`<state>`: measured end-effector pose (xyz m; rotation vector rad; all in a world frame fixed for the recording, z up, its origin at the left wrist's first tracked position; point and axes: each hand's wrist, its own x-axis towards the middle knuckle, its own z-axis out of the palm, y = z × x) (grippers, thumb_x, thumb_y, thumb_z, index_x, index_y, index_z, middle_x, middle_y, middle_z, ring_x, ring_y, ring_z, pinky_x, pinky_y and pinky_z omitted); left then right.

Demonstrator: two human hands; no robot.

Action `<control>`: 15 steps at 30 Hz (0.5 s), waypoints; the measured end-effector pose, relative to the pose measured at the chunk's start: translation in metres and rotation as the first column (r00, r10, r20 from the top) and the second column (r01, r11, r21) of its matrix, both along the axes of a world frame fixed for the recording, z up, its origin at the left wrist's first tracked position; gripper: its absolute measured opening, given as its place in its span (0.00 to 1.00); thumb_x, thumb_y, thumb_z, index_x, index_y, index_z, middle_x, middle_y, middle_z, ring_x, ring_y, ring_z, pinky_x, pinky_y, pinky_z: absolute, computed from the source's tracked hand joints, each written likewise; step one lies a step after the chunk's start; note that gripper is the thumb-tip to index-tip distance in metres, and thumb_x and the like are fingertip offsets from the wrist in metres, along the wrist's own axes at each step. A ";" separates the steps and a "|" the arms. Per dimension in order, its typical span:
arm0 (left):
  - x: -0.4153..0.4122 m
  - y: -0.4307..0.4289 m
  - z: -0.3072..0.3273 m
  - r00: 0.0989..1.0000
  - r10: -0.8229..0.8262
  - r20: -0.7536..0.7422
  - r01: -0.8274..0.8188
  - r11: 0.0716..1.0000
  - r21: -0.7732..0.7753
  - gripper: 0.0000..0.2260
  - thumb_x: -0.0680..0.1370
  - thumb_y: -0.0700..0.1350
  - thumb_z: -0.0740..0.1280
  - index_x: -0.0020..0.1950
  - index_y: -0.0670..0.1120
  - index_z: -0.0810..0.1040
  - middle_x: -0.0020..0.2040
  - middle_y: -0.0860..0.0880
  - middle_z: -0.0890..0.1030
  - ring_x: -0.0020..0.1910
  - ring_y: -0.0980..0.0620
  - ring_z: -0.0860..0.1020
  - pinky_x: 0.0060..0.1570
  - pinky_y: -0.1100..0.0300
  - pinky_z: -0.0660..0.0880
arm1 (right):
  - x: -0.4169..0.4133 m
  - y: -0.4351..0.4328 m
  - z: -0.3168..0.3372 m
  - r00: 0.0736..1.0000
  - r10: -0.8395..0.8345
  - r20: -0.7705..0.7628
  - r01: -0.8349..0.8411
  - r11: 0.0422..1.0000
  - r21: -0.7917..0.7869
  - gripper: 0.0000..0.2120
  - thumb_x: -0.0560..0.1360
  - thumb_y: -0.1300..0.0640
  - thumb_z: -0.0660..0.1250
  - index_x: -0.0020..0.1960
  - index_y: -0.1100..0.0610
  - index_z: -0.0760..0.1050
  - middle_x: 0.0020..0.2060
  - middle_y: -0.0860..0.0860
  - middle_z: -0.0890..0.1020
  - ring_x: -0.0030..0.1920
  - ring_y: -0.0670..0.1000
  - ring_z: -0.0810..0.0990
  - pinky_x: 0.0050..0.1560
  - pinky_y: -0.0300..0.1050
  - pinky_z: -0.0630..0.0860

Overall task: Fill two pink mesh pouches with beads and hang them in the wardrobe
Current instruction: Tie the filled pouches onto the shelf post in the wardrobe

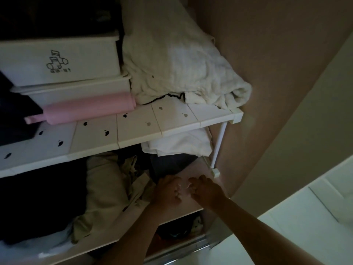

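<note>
I am looking into a dim wardrobe. My left hand [168, 191] and my right hand [205, 190] are close together over the lower shelf [191, 205], near the foot of the white rack leg [217, 148]. The fingers of both hands are curled, fingertips facing each other. A thin pale drawstring [187, 186] shows in the gap, pinched by the right fingertips, and the left fingertips seem to hold its other end. In this light I cannot make out a pink mesh pouch or any beads.
A white slatted rack shelf [133, 127] spans the wardrobe above my hands. It carries white boxes [57, 62], a pink cylinder [86, 108] and a cream blanket [181, 64]. Beige [110, 188] and dark clothes lie at lower left. The wardrobe side wall [267, 92] stands on the right.
</note>
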<state>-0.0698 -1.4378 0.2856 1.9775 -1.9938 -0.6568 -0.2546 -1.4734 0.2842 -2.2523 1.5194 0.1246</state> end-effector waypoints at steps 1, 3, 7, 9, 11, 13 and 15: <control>0.000 -0.001 0.003 0.999 -0.034 0.031 0.034 0.999 0.020 0.27 0.71 0.49 0.72 0.69 0.54 0.71 0.69 0.51 0.68 0.67 0.48 0.66 0.66 0.56 0.65 | -0.001 0.000 0.002 1.000 -0.001 0.011 0.000 1.000 0.019 0.28 0.78 0.44 0.62 0.76 0.44 0.62 0.67 0.53 0.69 0.64 0.59 0.74 0.56 0.49 0.76; -0.001 -0.002 0.007 0.991 -0.094 0.099 0.090 0.995 0.047 0.30 0.73 0.56 0.67 0.74 0.53 0.65 0.73 0.49 0.63 0.70 0.45 0.63 0.69 0.54 0.61 | -0.004 0.000 0.008 0.999 -0.023 0.036 0.022 0.999 0.031 0.30 0.78 0.45 0.63 0.78 0.44 0.60 0.69 0.53 0.67 0.67 0.58 0.72 0.59 0.48 0.76; -0.015 -0.004 0.017 0.994 -0.102 0.032 0.105 0.986 -0.126 0.18 0.73 0.63 0.62 0.63 0.63 0.71 0.64 0.55 0.71 0.62 0.50 0.68 0.61 0.54 0.64 | -0.009 0.005 0.023 0.988 -0.105 0.116 0.105 0.994 0.013 0.31 0.78 0.46 0.65 0.78 0.46 0.59 0.72 0.53 0.65 0.71 0.57 0.68 0.62 0.49 0.73; -0.023 -0.010 0.021 0.987 -0.158 -0.025 0.152 0.976 -0.154 0.11 0.75 0.57 0.64 0.57 0.62 0.73 0.57 0.58 0.75 0.58 0.53 0.71 0.57 0.58 0.64 | -0.013 0.010 0.028 0.978 -0.163 0.134 0.165 0.986 -0.002 0.31 0.78 0.47 0.66 0.78 0.47 0.60 0.72 0.53 0.65 0.71 0.57 0.69 0.64 0.49 0.72; -0.032 -0.013 0.020 0.965 -0.204 -0.166 0.190 0.977 -0.097 0.09 0.74 0.53 0.64 0.54 0.59 0.75 0.53 0.57 0.77 0.53 0.55 0.76 0.56 0.58 0.72 | -0.018 0.017 0.029 0.967 -0.212 0.139 0.214 0.977 -0.002 0.31 0.78 0.48 0.66 0.78 0.48 0.60 0.73 0.53 0.65 0.71 0.57 0.69 0.67 0.49 0.71; -0.039 -0.014 0.013 0.942 -0.179 -0.283 0.178 0.984 -0.030 0.06 0.75 0.52 0.63 0.51 0.57 0.74 0.48 0.56 0.77 0.47 0.57 0.77 0.52 0.54 0.77 | -0.022 0.027 0.029 0.957 -0.255 0.141 0.254 0.967 0.026 0.30 0.79 0.50 0.65 0.78 0.50 0.61 0.74 0.54 0.65 0.72 0.56 0.68 0.70 0.46 0.68; -0.047 -0.014 0.008 0.943 -0.154 -0.295 0.159 0.987 -0.007 0.02 0.76 0.51 0.62 0.46 0.55 0.73 0.45 0.54 0.76 0.45 0.55 0.76 0.50 0.54 0.77 | -0.024 0.038 0.027 0.945 -0.283 0.163 0.276 0.959 0.061 0.29 0.79 0.54 0.66 0.78 0.51 0.63 0.74 0.53 0.66 0.72 0.55 0.68 0.71 0.39 0.63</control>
